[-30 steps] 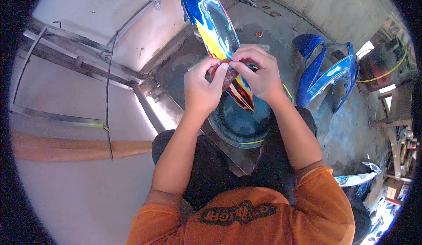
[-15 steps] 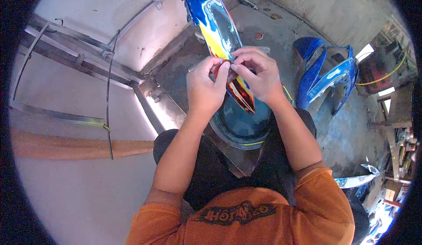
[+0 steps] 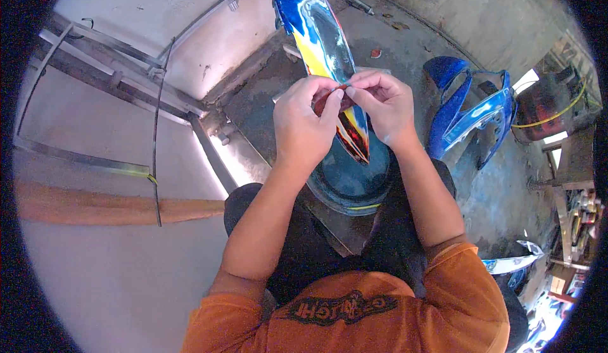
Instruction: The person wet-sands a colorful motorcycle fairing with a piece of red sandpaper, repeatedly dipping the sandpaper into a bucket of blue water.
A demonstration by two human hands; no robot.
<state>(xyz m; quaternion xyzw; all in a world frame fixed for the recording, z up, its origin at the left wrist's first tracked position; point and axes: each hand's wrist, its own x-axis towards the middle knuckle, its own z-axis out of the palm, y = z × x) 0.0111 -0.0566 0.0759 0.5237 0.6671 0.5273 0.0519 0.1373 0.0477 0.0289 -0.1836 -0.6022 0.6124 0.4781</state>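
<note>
The left hand (image 3: 301,122) and right hand (image 3: 391,112) pinch a small, reddish-brown, sheet-like piece (image 3: 329,102) over the long, glossy, blue-and-yellow panel (image 3: 332,33). Light, even fingertip pressure should keep it steady.

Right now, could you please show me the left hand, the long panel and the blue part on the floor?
Left hand (image 3: 304,122), head view: back of the hand.
Long panel (image 3: 334,49), head view: glossy middle stretch.
Blue part (image 3: 476,119), head view: shiny middle arm.
</note>
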